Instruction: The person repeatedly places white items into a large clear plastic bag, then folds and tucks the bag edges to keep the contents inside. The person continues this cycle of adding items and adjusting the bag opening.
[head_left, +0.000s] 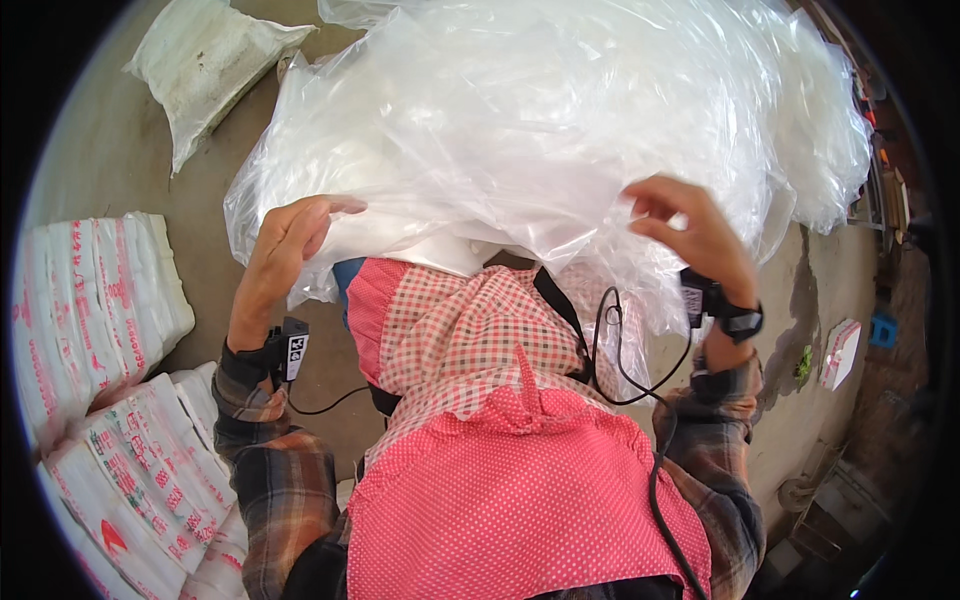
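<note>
A large heap of clear plastic sheeting (510, 120), crumpled and shiny, spreads in front of me and reaches my lap. Over its near left edge my left hand (296, 229) is held with fingers stretched out, nothing visible in its grasp. My right hand (679, 214), slightly blurred, hovers at the near right part with fingers curled and a gap between thumb and fingers. Whether either hand touches the film is hard to tell. Beneath the sheeting's near edge shows a smooth white surface (446, 251), mostly hidden.
Stacked white packs with red printing (90, 292) stand on the floor at the left. A white woven sack (210, 67) lies at the upper left. A black cable (660, 442) hangs along my right side. Farther right are a white box (840, 354) and a blue stool (883, 330).
</note>
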